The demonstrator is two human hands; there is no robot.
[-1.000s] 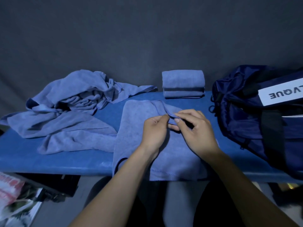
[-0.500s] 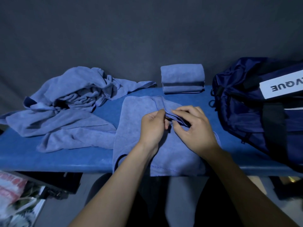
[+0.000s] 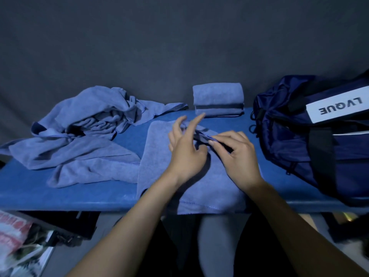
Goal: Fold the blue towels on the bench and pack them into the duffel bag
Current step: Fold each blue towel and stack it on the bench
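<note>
Head view: right hand (image 3: 237, 156) pinches towel (image 3: 157, 148) edge; left hand (image 3: 185, 152) fingers spread.

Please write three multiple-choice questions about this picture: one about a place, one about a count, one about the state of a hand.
1. Where do the folded blue towels lie?
A. at the far edge of the blue padded bench
B. inside the bag
C. on the floor

2. How many folded towels are in that stack?
A. two
B. five
C. none

3. What does the right hand do?
A. hangs beside the bench
B. pinches a fold of the flat blue towel
C. holds the dark navy duffel bag

Answers: 1 A, the stack sits by the grey backdrop. 2 A, two layers show. 3 B, its grip closes on the fold, while the left hand is spread.
</note>
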